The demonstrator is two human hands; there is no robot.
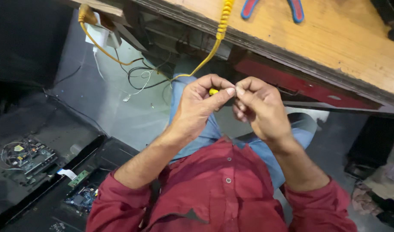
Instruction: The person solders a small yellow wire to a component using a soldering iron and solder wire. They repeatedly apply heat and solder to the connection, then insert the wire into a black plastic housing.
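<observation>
Left hand (pixel 201 103): fingers curled, pinching the yellow tip (pixel 213 91) of the yellow cable (pixel 207 58) between thumb and forefinger.
Right hand (pixel 259 105): fingertips pressed together against the left thumb; what they grip is too small to tell.
Cable: runs from the hands up over the edge of the wooden bench (pixel 334 38).
Pliers (pixel 272 6): on the bench, red-and-blue handles, well apart from the hands.
Circuit boards (pixel 27 155): on the floor, lower left.

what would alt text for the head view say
A person's left hand and right hand meet fingertip to fingertip, pinching the end of a yellow cable that runs up to a wooden workbench. Red-and-blue plier handles lie on the bench, and circuit boards sit on the floor at lower left.
</observation>
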